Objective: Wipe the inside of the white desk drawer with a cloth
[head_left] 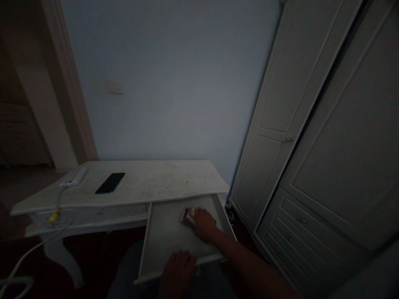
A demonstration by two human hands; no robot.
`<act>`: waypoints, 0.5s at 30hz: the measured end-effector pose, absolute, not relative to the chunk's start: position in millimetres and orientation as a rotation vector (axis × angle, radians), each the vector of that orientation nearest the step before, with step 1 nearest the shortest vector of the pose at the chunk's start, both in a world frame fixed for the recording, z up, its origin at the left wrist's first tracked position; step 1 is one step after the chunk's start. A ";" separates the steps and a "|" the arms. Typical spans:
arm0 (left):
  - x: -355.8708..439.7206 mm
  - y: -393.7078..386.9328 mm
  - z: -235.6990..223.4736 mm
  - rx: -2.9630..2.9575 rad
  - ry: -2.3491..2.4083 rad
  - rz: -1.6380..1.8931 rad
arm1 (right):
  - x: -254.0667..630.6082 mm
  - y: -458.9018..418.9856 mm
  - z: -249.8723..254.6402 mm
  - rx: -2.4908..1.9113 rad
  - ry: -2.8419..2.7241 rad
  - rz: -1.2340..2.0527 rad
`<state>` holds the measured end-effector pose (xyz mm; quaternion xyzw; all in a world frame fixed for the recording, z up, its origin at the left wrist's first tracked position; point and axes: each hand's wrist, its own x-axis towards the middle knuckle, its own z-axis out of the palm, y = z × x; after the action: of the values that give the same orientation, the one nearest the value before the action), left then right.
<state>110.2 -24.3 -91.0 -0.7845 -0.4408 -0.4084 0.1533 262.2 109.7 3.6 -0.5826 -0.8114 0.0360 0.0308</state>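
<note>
A white drawer (168, 236) is pulled out from the white table (156, 176). Inside it, my right hand (204, 223) is closed on a bunched cloth (188, 216) with light and dark patches, pressed against the drawer's bottom. The dim light hides the cloth's details. My left hand (179, 268) rests at the drawer's front edge, its fingers curled over the top of the front board.
A dark phone (110, 183) and a white power strip (74, 177) lie on the tabletop's left part. A white cable (23, 261) hangs down at the left. A white wardrobe (277, 124) stands close at the right, and a wall rises behind the table.
</note>
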 end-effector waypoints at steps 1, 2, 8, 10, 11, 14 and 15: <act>108.2 -25.1 -93.4 -2.239 -1.274 -1.195 | 270.5 112.9 7.0 -1.894 -2.422 0.094; 106.7 -25.4 -95.1 -2.235 -1.277 -1.213 | 276.1 117.6 10.7 -1.983 -2.341 0.075; 101.2 -20.6 -96.4 -2.313 -1.232 -1.118 | 241.2 152.7 25.0 -2.144 -2.130 0.053; 100.8 -19.0 -95.8 -2.375 -1.228 -1.111 | 215.2 159.3 26.5 -2.088 -2.176 0.090; 101.2 -18.5 -94.9 -2.378 -1.225 -1.140 | 203.0 161.5 27.0 -2.059 -2.203 0.112; 102.7 -18.6 -90.0 -2.337 -1.218 -1.210 | 173.2 164.1 27.3 -1.983 -2.274 0.171; 102.8 -19.0 -87.8 -2.347 -1.214 -1.200 | 164.5 163.9 27.1 -1.944 -2.310 0.197</act>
<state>102.8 -19.0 -87.8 -0.8030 -0.4154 -0.4104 0.1193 164.5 163.9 27.1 -0.6414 -0.7622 0.0650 0.0578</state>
